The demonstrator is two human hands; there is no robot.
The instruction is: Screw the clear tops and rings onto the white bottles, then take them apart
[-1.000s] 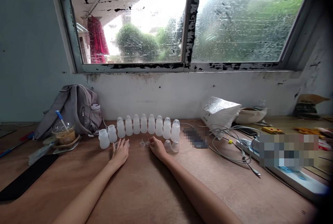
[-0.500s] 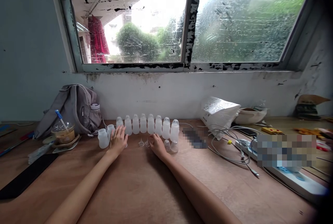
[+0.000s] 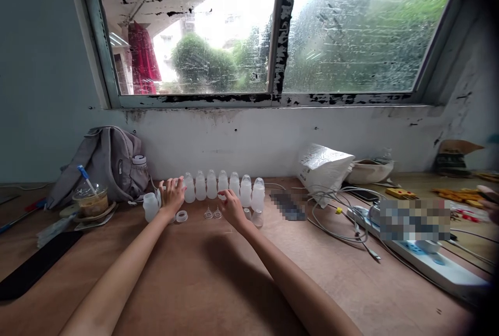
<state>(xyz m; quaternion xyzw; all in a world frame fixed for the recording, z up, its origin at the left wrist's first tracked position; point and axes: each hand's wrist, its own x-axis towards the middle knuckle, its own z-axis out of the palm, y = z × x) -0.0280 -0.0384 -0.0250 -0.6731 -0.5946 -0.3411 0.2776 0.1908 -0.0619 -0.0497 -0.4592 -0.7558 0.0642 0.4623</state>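
Observation:
A row of frosted baby bottles with clear domed caps stands near the wall. At its left end my left hand is curved round a bottle that it mostly hides. An uncapped bottle stands left of that hand, and another is partly covered by it. A white screw ring lies just right of my left wrist. My right hand is raised in front of the row, thumb and fingertips drawn together; what they hold is too small to make out. Clear teats lie beside it, and clear caps stand to its right.
A drink cup with a straw and a black strip lie left, by a grey backpack. Rightward are a white bag, tangled cables and a power strip. Part of another person's hand shows at the right edge.
My left hand has shifted left and curled round the bottle, uncovering the screw ring. My right hand has lifted off the table, casting a shadow below. The view has turned slightly.

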